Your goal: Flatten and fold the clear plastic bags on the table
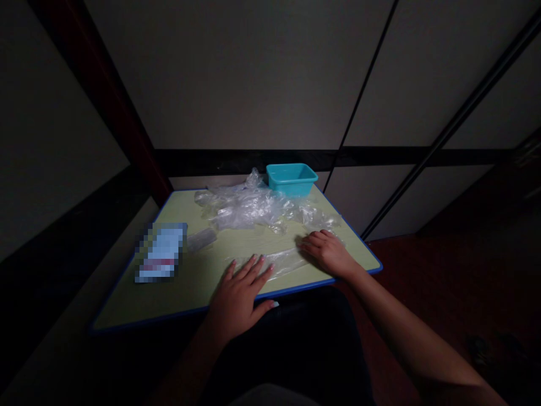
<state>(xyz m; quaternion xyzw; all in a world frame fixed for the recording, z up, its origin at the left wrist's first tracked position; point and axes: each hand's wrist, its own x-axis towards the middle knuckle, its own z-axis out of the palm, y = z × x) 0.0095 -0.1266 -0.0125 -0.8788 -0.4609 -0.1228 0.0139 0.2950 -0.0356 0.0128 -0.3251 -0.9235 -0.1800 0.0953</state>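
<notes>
A clear plastic bag [289, 264] lies flattened along the near part of the table. My left hand [239, 293] rests palm down at the bag's left end, fingers spread and the thumb apart over the table edge. Toward the other end, my right hand [325, 251] lies palm down on the plastic with its fingers pointing left and slightly bent; their tips are partly in shadow. Beyond both hands is a loose heap of crumpled clear plastic bags [249, 208]. A small folded piece of plastic [202, 240] sits left of the heap.
The pale yellow table [190, 299] has a blue rim. A turquoise plastic basket [291, 183] stands at its back right. At the left lies a blurred-out light blue object [163, 254]. Dark-trimmed panels [253, 84] rise behind the table, and a reddish floor [406, 282] shows at right.
</notes>
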